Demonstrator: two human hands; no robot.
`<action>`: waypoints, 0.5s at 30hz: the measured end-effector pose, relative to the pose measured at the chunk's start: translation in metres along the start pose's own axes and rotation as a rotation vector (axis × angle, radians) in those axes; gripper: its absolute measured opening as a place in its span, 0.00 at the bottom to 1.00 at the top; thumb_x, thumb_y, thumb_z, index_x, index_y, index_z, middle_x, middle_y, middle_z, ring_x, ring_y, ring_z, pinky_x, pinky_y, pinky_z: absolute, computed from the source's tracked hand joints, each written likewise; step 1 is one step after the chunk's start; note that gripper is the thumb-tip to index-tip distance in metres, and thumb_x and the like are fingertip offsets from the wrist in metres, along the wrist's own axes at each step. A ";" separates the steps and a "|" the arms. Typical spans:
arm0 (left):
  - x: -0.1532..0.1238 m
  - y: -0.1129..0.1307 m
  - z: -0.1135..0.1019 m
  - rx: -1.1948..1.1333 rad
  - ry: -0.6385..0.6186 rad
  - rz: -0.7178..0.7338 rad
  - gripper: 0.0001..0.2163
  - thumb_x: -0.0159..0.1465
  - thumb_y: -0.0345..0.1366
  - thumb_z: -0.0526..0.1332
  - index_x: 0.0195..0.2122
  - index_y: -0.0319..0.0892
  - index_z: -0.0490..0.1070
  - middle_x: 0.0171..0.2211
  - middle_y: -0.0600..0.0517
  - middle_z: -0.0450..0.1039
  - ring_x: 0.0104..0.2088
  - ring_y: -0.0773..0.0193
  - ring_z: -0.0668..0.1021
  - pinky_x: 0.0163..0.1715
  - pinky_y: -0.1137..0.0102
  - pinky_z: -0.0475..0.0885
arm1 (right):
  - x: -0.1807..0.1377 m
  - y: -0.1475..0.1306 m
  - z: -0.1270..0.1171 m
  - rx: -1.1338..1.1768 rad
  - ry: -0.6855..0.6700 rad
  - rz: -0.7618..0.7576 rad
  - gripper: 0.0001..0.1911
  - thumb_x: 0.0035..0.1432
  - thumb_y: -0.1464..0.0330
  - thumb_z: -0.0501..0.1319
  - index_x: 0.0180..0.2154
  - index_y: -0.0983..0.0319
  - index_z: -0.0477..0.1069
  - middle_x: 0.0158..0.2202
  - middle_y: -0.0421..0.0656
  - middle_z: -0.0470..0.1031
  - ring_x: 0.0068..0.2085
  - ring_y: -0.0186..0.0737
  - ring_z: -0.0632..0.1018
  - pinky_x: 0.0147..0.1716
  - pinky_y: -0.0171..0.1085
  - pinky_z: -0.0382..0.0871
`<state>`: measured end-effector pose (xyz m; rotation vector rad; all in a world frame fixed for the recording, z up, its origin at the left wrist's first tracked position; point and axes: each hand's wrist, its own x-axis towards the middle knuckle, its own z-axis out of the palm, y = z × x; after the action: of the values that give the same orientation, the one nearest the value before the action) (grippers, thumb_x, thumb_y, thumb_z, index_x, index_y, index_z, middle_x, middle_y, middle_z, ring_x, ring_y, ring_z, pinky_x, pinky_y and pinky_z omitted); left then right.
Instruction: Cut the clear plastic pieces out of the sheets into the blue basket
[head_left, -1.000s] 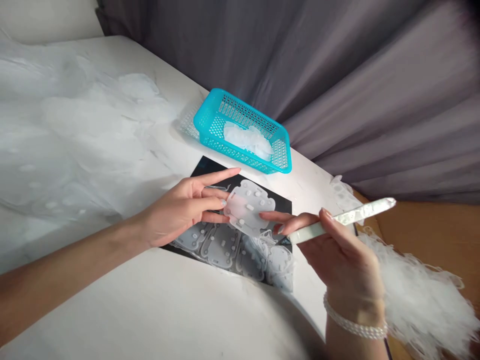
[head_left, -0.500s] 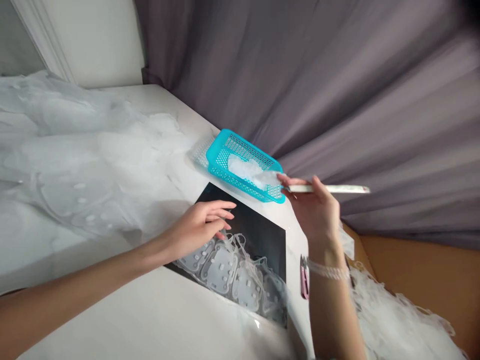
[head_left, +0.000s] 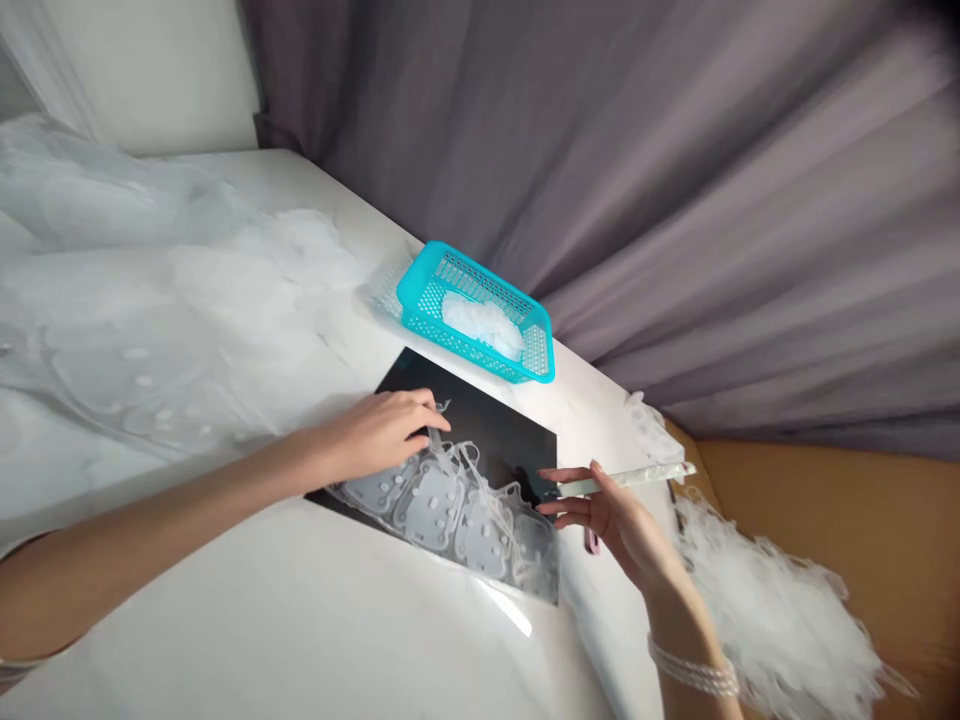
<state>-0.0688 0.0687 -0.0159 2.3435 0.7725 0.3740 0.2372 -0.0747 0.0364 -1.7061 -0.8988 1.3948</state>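
Observation:
My left hand (head_left: pixel 386 430) rests with curled fingers on a strip of translucent silicone pad pieces (head_left: pixel 457 505), pinching its edge over a black mat (head_left: pixel 495 430). Near the mat's right edge, my right hand (head_left: pixel 611 515) grips a long pale tool (head_left: pixel 637 477) between thumb and forefinger, its other fingers spread. A turquoise plastic basket (head_left: pixel 525 352) stands behind the mat with several cut translucent pieces (head_left: pixel 480 322) inside.
The white table (head_left: pixel 300 620) carries a big heap of translucent sheet material (head_left: pixel 150 310) at the left. A pile of white trimmings (head_left: pixel 772 610) lies off the table's right edge, and small pink snips (head_left: pixel 591 543) sit by my right hand. Grey curtain (head_left: pixel 675 200) hangs behind.
My right hand carried a cut piece to the basket, left it there, and has come back down beside the mat with the tool. My left hand curled onto the strip.

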 end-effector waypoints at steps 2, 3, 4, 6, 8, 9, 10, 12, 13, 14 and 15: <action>0.005 0.000 -0.001 0.012 -0.003 0.022 0.16 0.65 0.35 0.52 0.44 0.45 0.79 0.46 0.46 0.74 0.41 0.57 0.78 0.41 0.66 0.69 | -0.009 0.018 -0.007 0.024 0.006 0.053 0.24 0.64 0.51 0.57 0.41 0.64 0.78 0.40 0.53 0.81 0.36 0.48 0.84 0.33 0.40 0.77; 0.008 0.000 -0.002 0.009 0.012 0.025 0.15 0.65 0.36 0.53 0.40 0.45 0.80 0.43 0.47 0.75 0.39 0.58 0.78 0.40 0.67 0.68 | -0.011 0.023 -0.008 0.044 0.015 0.050 0.23 0.63 0.51 0.58 0.39 0.64 0.78 0.42 0.53 0.81 0.38 0.48 0.84 0.35 0.40 0.77; 0.010 0.000 -0.004 -0.002 0.044 0.012 0.14 0.64 0.37 0.54 0.37 0.45 0.80 0.41 0.48 0.75 0.37 0.60 0.78 0.39 0.68 0.68 | -0.012 0.026 -0.008 0.063 0.018 0.045 0.23 0.63 0.51 0.58 0.38 0.64 0.78 0.44 0.52 0.80 0.39 0.49 0.84 0.37 0.40 0.78; 0.013 0.001 -0.009 -0.054 0.133 -0.075 0.12 0.62 0.39 0.56 0.33 0.45 0.80 0.36 0.49 0.77 0.32 0.62 0.77 0.35 0.70 0.68 | -0.012 0.027 -0.006 0.090 0.003 0.056 0.22 0.62 0.52 0.59 0.36 0.64 0.78 0.44 0.50 0.80 0.40 0.49 0.84 0.40 0.41 0.78; 0.015 0.002 -0.016 -0.152 0.207 -0.228 0.10 0.60 0.41 0.58 0.32 0.43 0.78 0.28 0.50 0.77 0.24 0.63 0.76 0.29 0.70 0.68 | -0.009 0.023 -0.005 0.107 -0.022 0.062 0.22 0.63 0.52 0.59 0.35 0.65 0.77 0.39 0.51 0.81 0.41 0.49 0.84 0.44 0.41 0.78; 0.016 0.002 -0.021 -0.211 0.235 -0.305 0.10 0.59 0.41 0.59 0.33 0.43 0.77 0.25 0.51 0.76 0.21 0.63 0.76 0.26 0.70 0.68 | -0.007 0.020 -0.004 0.112 -0.031 0.065 0.22 0.63 0.53 0.59 0.34 0.65 0.77 0.38 0.51 0.81 0.41 0.49 0.84 0.45 0.41 0.78; 0.017 0.003 -0.026 -0.265 0.262 -0.364 0.10 0.58 0.41 0.60 0.33 0.42 0.77 0.22 0.52 0.75 0.19 0.63 0.76 0.25 0.70 0.69 | -0.003 0.018 -0.005 0.122 -0.036 0.067 0.22 0.64 0.53 0.58 0.34 0.65 0.77 0.37 0.52 0.82 0.40 0.49 0.84 0.45 0.41 0.77; 0.021 0.003 -0.037 -0.321 0.334 -0.430 0.10 0.57 0.41 0.60 0.35 0.42 0.76 0.21 0.53 0.75 0.20 0.60 0.79 0.28 0.68 0.72 | 0.009 0.014 -0.007 0.167 -0.027 0.033 0.22 0.65 0.54 0.56 0.34 0.65 0.77 0.36 0.54 0.82 0.40 0.49 0.84 0.45 0.41 0.78; 0.025 0.004 -0.042 -0.317 0.380 -0.444 0.10 0.57 0.40 0.60 0.36 0.42 0.75 0.21 0.53 0.75 0.22 0.58 0.80 0.31 0.67 0.73 | 0.015 0.013 -0.008 0.201 -0.017 0.000 0.21 0.66 0.55 0.55 0.34 0.65 0.76 0.36 0.55 0.82 0.40 0.48 0.84 0.45 0.41 0.77; 0.029 0.004 -0.047 -0.297 0.421 -0.453 0.11 0.57 0.39 0.59 0.36 0.42 0.75 0.22 0.52 0.76 0.24 0.57 0.81 0.34 0.65 0.73 | 0.022 0.013 -0.009 0.235 -0.006 -0.038 0.21 0.66 0.56 0.55 0.34 0.65 0.76 0.37 0.55 0.82 0.41 0.47 0.84 0.47 0.40 0.77; 0.034 0.005 -0.052 -0.269 0.455 -0.458 0.11 0.57 0.38 0.58 0.37 0.42 0.75 0.22 0.52 0.76 0.27 0.56 0.82 0.36 0.64 0.73 | 0.029 0.013 -0.010 0.262 0.005 -0.075 0.20 0.66 0.57 0.54 0.34 0.65 0.76 0.37 0.55 0.82 0.42 0.46 0.84 0.48 0.40 0.76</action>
<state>-0.0625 0.1115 0.0291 1.7788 1.3461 0.7643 0.2521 -0.0569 0.0134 -1.4638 -0.7341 1.3906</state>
